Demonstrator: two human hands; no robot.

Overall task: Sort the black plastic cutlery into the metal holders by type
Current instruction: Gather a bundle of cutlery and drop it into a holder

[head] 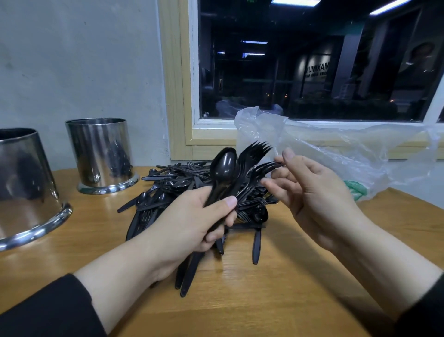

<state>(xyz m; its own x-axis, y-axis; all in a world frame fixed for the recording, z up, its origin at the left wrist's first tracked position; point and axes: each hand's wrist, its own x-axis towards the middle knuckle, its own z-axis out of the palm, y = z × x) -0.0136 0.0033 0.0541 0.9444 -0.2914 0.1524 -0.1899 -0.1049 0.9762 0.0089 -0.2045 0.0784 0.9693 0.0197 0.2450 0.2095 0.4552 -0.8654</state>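
Only readable text here is in the window (312, 60), up around 1 o'clock; there's a dark sign panel (316, 69) showing in the glass with pale block letters that read "MUMIXAM", so mirrored, i.e. "MAXIMUM" backwards; a smaller line of lettering sits right under it but it's too blurry to make out; at the very top of the pane, about 12 o'clock, there's a small green lit sign (251, 1), cut off by the frame, possibly an exit sign but I can't read it.
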